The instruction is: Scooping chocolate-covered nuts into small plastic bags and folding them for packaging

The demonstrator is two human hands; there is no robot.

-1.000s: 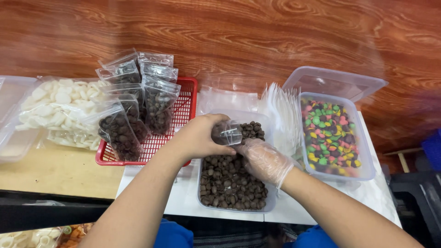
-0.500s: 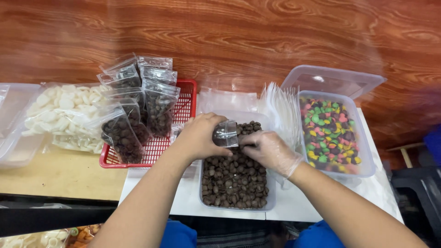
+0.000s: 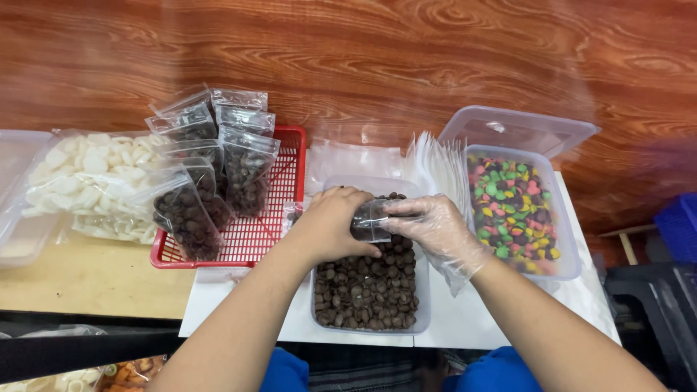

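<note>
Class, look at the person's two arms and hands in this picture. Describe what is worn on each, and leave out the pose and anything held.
The left hand is bare, with no glove, and the forearm is uncovered. The right hand wears a thin, clear, loose plastic glove that crinkles and flares open past the wrist; the forearm above it is uncovered. No rings, watch or sleeves show on either arm.

Both hands [image 3: 385, 225] hold a small clear pouch [image 3: 370, 220] above the chocolate tub [image 3: 423, 305].

The left hand [image 3: 330, 221] hides much of the small clear bag [image 3: 370, 218] (its contents unclear); the white-snack tub [image 3: 14, 239] is cropped left
</note>
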